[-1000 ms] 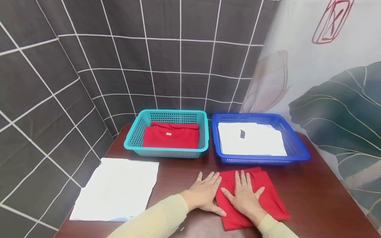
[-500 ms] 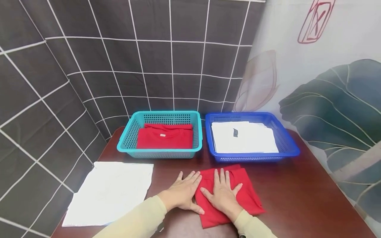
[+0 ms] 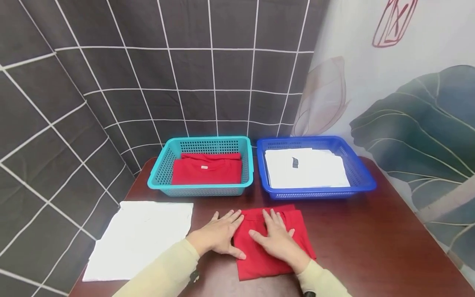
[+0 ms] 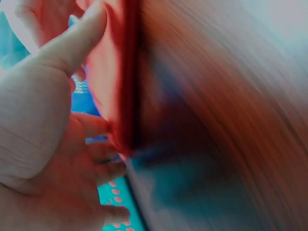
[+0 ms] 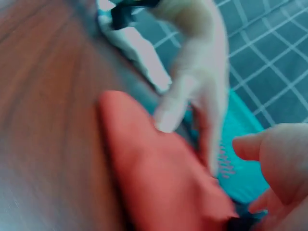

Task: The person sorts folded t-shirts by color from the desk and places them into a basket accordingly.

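Note:
A folded red shirt [image 3: 259, 251] lies on the table in front of the baskets, its top edge slightly uneven. At the shirt's left edge, my left hand [image 3: 219, 235] touches it with spread, straight fingers and thumb. My right hand [image 3: 276, 241] rests on the shirt's upper part, fingers pointing away and the thumb out to the left. In the blurred left wrist view, the left thumb [image 4: 79, 41] and fingertips meet the red cloth's edge. From the right wrist view, the red shirt [image 5: 159, 178] appears as a low folded layer, with the left hand [image 5: 202, 82] beside it.
A teal basket [image 3: 208, 190] holding folded red shirts stands behind, left of a blue basket [image 3: 315, 193] with folded white garments. A flat white garment [image 3: 139, 239] lies at the table's left. The dark red tabletop [image 3: 367, 247] extends to the right. A dark grid-patterned curtain [image 3: 193, 70] hangs behind.
The red shirt and both hands have shifted left relative to the baskets. The right hand now tilts more, its fingers closer together. The head view has also turned slightly.

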A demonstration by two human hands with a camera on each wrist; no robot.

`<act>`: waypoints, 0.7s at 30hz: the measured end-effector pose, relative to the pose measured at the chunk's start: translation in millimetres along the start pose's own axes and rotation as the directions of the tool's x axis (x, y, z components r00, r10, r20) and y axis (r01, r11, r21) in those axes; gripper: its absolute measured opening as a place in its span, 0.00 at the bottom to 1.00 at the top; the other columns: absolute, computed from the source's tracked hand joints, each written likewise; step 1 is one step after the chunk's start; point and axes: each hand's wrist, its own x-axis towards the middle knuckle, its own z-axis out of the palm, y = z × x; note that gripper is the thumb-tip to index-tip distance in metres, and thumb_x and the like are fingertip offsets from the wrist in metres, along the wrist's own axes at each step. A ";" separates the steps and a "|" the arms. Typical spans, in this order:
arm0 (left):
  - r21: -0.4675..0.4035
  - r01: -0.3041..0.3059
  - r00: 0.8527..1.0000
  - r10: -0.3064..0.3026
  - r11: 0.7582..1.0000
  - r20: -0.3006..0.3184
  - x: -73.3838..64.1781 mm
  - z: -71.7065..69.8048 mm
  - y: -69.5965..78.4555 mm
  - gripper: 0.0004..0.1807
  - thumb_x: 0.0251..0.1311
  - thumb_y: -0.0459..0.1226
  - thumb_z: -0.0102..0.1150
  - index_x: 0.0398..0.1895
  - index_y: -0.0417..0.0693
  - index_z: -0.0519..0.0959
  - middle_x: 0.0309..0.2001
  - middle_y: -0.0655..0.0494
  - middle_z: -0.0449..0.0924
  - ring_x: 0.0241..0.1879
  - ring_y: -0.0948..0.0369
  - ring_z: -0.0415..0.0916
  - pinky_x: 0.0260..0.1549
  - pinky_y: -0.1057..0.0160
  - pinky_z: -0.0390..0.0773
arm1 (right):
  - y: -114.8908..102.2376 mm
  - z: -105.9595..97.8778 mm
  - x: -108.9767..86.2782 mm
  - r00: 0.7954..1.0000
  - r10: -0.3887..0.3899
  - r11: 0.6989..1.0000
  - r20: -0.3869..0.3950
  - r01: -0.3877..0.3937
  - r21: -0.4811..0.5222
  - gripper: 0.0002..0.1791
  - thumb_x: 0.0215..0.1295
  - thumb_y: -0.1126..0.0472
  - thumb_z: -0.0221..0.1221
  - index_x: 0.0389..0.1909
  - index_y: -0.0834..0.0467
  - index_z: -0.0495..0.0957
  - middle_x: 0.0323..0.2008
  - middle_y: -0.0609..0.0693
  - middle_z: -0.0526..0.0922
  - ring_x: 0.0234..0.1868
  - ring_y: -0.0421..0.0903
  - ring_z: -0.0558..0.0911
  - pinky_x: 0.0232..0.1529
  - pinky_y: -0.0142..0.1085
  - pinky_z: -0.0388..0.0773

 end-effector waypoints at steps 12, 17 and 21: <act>-0.037 -0.012 0.998 0.009 0.999 -0.065 17.4 14.0 51.2 0.62 0.40 0.78 0.51 0.74 0.51 0.56 0.75 0.51 0.48 0.74 0.50 0.43 0.65 0.36 0.49 | 99.2 -57.9 16.3 0.892 -0.420 0.846 0.168 0.451 -0.283 0.50 0.50 0.29 0.62 0.69 0.54 0.66 0.70 0.60 0.61 0.71 0.64 0.55 0.56 0.74 0.55; -0.040 0.012 0.999 -0.014 0.999 -0.042 22.9 20.5 50.2 0.64 0.35 0.79 0.53 0.75 0.55 0.54 0.75 0.52 0.47 0.74 0.51 0.42 0.66 0.38 0.49 | 113.3 -52.7 22.1 0.874 -0.455 0.824 0.172 0.486 -0.292 0.53 0.48 0.26 0.59 0.70 0.54 0.64 0.69 0.60 0.62 0.70 0.64 0.56 0.56 0.73 0.55; -0.028 0.006 1.000 -0.006 1.000 -0.020 22.1 17.5 41.5 0.64 0.34 0.78 0.55 0.75 0.56 0.54 0.76 0.51 0.47 0.74 0.51 0.43 0.66 0.38 0.48 | 108.7 -46.2 22.9 0.887 -0.439 0.824 0.143 0.461 -0.328 0.54 0.47 0.23 0.58 0.70 0.53 0.64 0.70 0.58 0.62 0.70 0.63 0.57 0.56 0.73 0.54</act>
